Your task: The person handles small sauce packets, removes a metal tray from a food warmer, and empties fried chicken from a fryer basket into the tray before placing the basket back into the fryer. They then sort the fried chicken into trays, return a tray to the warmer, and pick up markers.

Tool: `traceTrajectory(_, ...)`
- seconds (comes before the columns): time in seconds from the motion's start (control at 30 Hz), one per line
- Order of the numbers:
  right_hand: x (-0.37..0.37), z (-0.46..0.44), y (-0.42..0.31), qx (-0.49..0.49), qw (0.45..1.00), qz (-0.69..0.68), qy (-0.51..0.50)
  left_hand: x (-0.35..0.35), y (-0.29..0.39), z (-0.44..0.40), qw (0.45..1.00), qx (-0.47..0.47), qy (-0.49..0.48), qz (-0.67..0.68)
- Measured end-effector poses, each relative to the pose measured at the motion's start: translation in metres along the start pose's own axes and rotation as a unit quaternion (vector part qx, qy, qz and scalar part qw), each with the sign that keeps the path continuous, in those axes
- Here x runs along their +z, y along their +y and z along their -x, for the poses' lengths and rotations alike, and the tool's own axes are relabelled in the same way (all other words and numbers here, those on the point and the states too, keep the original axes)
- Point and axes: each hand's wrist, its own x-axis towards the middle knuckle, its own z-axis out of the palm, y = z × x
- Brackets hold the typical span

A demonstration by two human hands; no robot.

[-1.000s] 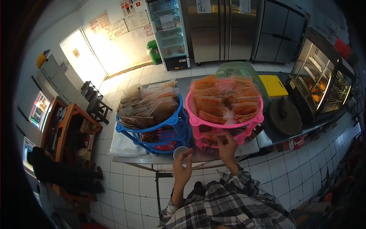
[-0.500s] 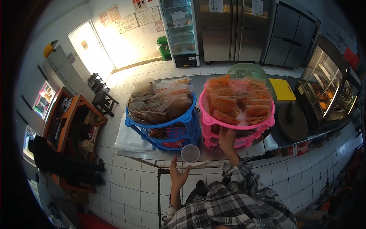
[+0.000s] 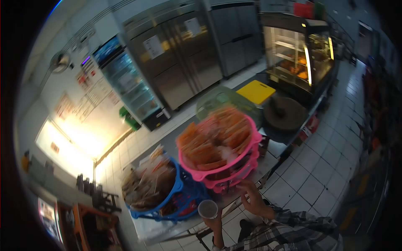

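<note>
A clear plastic cup [image 3: 208,209] appears at lower centre of the frame, left hand [image 3: 215,225] against it; whether gripped cannot be told. To its right, the right hand [image 3: 254,202] shows parted fingers, near the pink basket [image 3: 202,175]. A loose hold or knock could drop the cup.

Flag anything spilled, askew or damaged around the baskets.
Nothing looks spilled or damaged. Packets heap above the rims of the pink basket and blue basket; none visibly fallen. Only the picture itself is tilted and blurry.
</note>
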Motion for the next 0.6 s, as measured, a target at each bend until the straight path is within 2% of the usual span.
traceTrajectory(0.03,-0.01,0.021,0.009,0.046,0.999,-0.017,-0.005,0.008,0.007,-0.006,1.0,0.015,-0.01,-0.002)
traceTrajectory(0.17,-0.063,0.149,0.099,0.211,0.973,0.097,0.011,0.059,0.039,0.007,0.993,0.052,-0.102,0.041)
traceTrajectory(0.2,-0.074,0.201,0.136,0.268,0.954,0.131,0.015,0.075,0.049,0.016,0.988,0.057,-0.136,0.051)
traceTrajectory(0.27,-0.1,0.306,0.197,0.453,0.874,0.171,0.034,0.104,0.068,0.039,0.976,0.058,-0.198,0.064)
traceTrajectory(0.3,-0.123,0.345,0.187,0.487,0.844,0.189,0.12,0.118,0.077,0.054,0.97,0.057,-0.227,0.068)
traceTrajectory(0.33,-0.146,0.404,0.187,0.486,0.835,0.218,0.138,0.134,0.087,0.072,0.963,0.057,-0.253,0.07)
traceTrajectory(0.37,-0.162,0.478,0.17,0.628,0.72,0.243,0.168,0.154,0.099,0.096,0.954,0.055,-0.284,0.077)
traceTrajectory(0.43,-0.169,0.569,0.124,0.831,0.455,0.267,0.178,0.184,0.116,0.136,0.942,0.044,-0.321,0.085)
traceTrajectory(0.47,-0.169,0.62,0.116,0.879,0.379,0.248,0.15,0.198,0.124,0.156,0.937,0.035,-0.338,0.086)
traceTrajectory(0.5,-0.164,0.659,0.105,0.905,0.345,0.223,0.113,0.212,0.126,0.176,0.929,0.021,-0.357,0.089)
traceTrajectory(0.53,-0.159,0.7,0.102,0.916,0.34,0.201,0.067,0.224,0.133,0.194,0.925,0.01,-0.37,0.089)
traceTrajectory(0.6,-0.153,0.763,0.112,0.906,0.386,0.17,-0.024,0.249,0.145,0.226,0.918,-0.006,-0.387,0.089)
